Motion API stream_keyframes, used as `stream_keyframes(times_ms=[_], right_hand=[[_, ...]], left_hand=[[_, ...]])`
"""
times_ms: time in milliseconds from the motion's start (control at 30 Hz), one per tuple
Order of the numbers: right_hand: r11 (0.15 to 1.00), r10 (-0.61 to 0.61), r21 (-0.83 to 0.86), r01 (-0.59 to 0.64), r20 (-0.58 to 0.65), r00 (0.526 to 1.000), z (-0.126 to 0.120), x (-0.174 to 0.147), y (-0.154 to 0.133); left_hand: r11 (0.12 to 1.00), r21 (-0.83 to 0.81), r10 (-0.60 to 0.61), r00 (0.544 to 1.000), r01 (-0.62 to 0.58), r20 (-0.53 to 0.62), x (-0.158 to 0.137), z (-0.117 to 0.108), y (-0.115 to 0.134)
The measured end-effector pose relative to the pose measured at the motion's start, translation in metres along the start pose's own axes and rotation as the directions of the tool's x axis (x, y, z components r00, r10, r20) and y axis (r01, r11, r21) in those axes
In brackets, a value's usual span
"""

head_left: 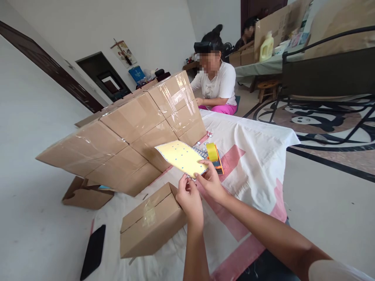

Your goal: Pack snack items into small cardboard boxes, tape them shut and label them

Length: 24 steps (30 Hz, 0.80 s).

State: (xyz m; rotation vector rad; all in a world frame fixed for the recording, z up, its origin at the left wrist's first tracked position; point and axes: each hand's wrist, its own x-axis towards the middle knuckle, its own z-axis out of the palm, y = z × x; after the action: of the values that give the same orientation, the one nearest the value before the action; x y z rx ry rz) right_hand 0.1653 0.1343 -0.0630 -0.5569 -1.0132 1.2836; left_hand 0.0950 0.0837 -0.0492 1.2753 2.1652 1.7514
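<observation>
Sheet point(181, 154) held in the right hand point(213, 181)

Nearest, the right hand pinches the pale yellow sheet between thumb and fingers at its near right end, holding it tilted above the cloth point(249, 134). The left hand point(189, 197) is just beside it, narrow, its fingertips drawn together at the sheet's near edge; whether they grip it or only touch it, I cannot tell. Small blue-outlined marks dot the sheet.

A black slab point(93, 251) lies at the near left. Between it and the hands sits a closed box point(155, 224), clear tape across its top seam, partly hidden by the left hand.

Just past the right hand, on the white and pink cloth, stands a yellow tape roll point(211, 151) with orange and dark parts. Beyond the sheet and to its left rises a wall of boxes point(137, 132), taped together; an open box point(88, 197) is at its left end.

Farther off, a person point(216, 84) in a white shirt and a dark headset sits past the cloth. Behind are a jug point(266, 47) on a table point(249, 70) and a stool point(268, 89).
</observation>
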Motion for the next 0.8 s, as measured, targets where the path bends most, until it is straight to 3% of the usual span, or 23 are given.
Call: stream_keyframes(times_ms=[167,333,500,733,800], right_hand=[[0.998,-0.048,0.026,0.049,-0.059,0.997,-0.006,0.009,-0.001],[1.0,0.002,0.029,0.001,-0.129,0.992,-0.018,0.026,0.011],[0.992,0.111,-0.058,-0.109,0.029,0.993,-0.02,0.031,0.03],[0.97,-0.046,-0.218,0.105,0.26,0.965,-0.012,0.022,0.029],[0.963,0.027,-0.264,0.045,0.263,0.964,-0.01,0.022,0.033]], left_hand=[[1.0,0.002,-0.002,1.0,0.002,-0.016,-0.003,-0.002,0.004],[0.993,-0.084,-0.079,0.997,0.079,0.005,-0.014,-0.009,0.009],[0.959,-0.221,-0.17,0.984,0.177,0.052,-0.028,-0.016,0.012],[0.959,-0.241,-0.132,0.987,0.149,0.087,-0.036,-0.019,0.004],[0.961,-0.242,-0.119,0.989,0.136,0.084,-0.038,-0.019,0.003]])
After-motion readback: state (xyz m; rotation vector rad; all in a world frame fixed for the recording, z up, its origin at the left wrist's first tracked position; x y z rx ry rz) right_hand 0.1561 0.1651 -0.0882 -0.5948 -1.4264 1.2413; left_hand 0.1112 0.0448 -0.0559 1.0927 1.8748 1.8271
